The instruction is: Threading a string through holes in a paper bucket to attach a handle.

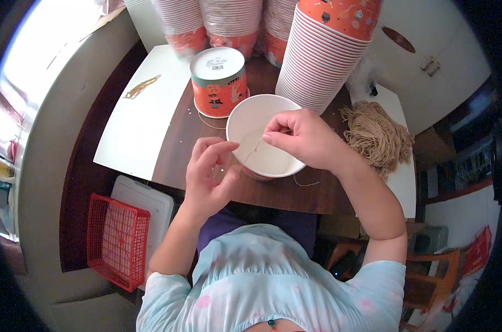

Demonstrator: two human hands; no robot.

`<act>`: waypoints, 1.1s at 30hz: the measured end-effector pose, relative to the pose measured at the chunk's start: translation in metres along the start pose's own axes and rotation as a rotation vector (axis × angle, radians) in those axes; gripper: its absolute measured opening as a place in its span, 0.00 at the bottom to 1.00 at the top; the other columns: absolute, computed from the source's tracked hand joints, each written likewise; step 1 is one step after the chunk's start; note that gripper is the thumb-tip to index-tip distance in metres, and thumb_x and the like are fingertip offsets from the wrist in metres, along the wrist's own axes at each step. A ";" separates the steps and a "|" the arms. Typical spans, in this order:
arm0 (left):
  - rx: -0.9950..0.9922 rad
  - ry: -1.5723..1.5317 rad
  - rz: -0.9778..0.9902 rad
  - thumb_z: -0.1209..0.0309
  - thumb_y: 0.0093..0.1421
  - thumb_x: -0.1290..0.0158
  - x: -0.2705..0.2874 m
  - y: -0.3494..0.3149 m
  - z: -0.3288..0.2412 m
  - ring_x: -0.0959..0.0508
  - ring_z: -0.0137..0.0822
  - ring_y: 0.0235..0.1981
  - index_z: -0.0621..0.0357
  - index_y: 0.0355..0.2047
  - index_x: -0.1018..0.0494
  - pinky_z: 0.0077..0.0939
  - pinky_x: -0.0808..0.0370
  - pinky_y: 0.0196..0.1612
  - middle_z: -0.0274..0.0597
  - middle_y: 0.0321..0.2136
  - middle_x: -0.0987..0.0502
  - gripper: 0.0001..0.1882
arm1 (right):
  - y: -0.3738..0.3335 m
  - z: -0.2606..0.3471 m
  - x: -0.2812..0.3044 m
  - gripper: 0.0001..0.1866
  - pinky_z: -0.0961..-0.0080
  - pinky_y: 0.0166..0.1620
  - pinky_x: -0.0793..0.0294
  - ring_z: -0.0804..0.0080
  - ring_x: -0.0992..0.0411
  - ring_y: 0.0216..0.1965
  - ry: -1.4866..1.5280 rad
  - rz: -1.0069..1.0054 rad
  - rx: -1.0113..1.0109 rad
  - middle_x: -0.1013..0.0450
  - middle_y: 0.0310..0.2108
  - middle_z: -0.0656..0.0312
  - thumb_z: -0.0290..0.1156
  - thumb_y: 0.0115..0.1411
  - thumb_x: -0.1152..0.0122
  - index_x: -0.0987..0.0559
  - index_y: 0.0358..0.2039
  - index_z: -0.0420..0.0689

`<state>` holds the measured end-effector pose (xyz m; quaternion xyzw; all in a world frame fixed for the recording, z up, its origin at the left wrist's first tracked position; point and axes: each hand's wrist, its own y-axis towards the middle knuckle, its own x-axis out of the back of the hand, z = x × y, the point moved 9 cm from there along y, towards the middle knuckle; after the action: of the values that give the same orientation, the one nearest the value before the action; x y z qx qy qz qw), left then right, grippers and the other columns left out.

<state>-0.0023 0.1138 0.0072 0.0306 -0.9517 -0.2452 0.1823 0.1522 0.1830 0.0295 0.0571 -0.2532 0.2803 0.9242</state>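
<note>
On the table before me stands a white-lined paper bucket [242,117], its mouth tipped toward me. My right hand [306,138] is over its opening, thumb and forefinger pinching a thin tan string [256,147] that hangs inside. Beside the bucket's left rim is my left hand [209,174], fingers curved and apart, holding nothing that I can see. A short tail of string [309,183] lies on the table by the bucket's lower right side. Behind, an orange printed bucket [220,88] rests upside down, with a loop of string showing at its base.
A tall stack of nested buckets [323,55] leans at the back right. Several plastic-wrapped stacks [231,22] stand farther back. A heap of tan strings [378,135] lies at the right, a small bundle of cord [142,87] at the left. A red basket [118,240] is below left.
</note>
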 end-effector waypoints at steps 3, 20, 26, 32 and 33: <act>-0.119 0.097 0.006 0.75 0.48 0.40 -0.005 0.008 -0.015 0.28 0.38 0.36 0.59 0.42 0.25 0.29 0.30 0.38 0.46 0.38 0.29 0.18 | -0.001 0.003 -0.001 0.07 0.86 0.31 0.32 0.88 0.33 0.27 0.040 0.013 -0.017 0.27 0.24 0.70 0.28 0.58 0.40 0.22 0.29 0.37; 0.045 -0.318 0.166 0.77 0.57 0.44 -0.010 0.002 -0.033 0.26 0.29 0.31 0.65 0.29 0.24 0.20 0.30 0.34 0.39 0.28 0.26 0.03 | -0.061 0.014 0.045 0.04 0.83 0.32 0.33 0.84 0.33 0.29 0.071 -0.158 -0.082 0.28 0.27 0.69 0.25 0.57 0.42 0.26 0.28 0.39; -0.016 -0.276 0.422 0.78 0.55 0.42 -0.022 -0.013 -0.060 0.24 0.34 0.29 0.64 0.31 0.23 0.25 0.28 0.31 0.42 0.30 0.25 0.03 | -0.099 0.054 -0.004 0.36 0.63 0.57 0.35 0.51 0.35 0.55 -0.240 -0.077 0.344 0.36 0.52 0.47 0.28 0.47 0.33 0.37 0.57 0.39; 0.014 -0.210 0.519 0.78 0.54 0.41 -0.031 -0.020 -0.076 0.23 0.37 0.29 0.64 0.32 0.22 0.26 0.27 0.31 0.44 0.28 0.25 0.05 | -0.103 0.018 -0.073 0.31 0.76 0.52 0.30 0.71 0.30 0.49 0.753 0.193 0.027 0.34 0.51 0.52 0.20 0.59 0.44 0.44 0.61 0.39; 0.033 -0.192 0.528 0.78 0.54 0.41 -0.029 -0.022 -0.073 0.24 0.37 0.29 0.64 0.32 0.23 0.27 0.27 0.31 0.44 0.28 0.25 0.05 | -0.102 0.017 -0.072 0.26 0.80 0.44 0.26 0.78 0.28 0.43 0.789 0.129 0.045 0.30 0.44 0.58 0.20 0.60 0.45 0.39 0.58 0.39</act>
<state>0.0510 0.0657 0.0465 -0.2389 -0.9434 -0.1756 0.1484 0.1492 0.0584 0.0123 -0.0507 0.1241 0.3436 0.9295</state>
